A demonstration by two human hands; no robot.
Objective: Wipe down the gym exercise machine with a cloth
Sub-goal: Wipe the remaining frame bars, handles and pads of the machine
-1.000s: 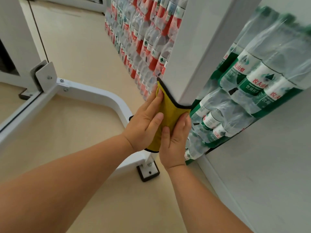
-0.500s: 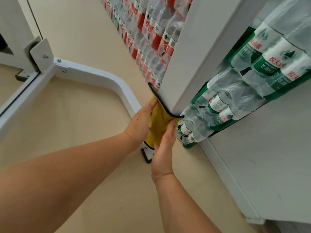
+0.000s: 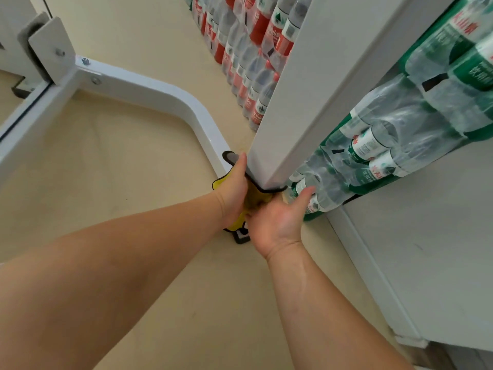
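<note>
Two hands low on the post: left hand presses the cloth, its fingers hidden, while right hand lies straight-fingered, holding nothing.

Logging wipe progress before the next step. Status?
Left hand pressing cloth low on white post. Right hand open, palm up, beside cloth. Green bottle pack crowds the post's right side.

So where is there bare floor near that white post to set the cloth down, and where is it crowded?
Free: the beige floor inside the curved white frame tube, and the narrower strip along the wall skirting. Crowded: green-label bottle packs right of the post, red-label bottles behind it.
</note>
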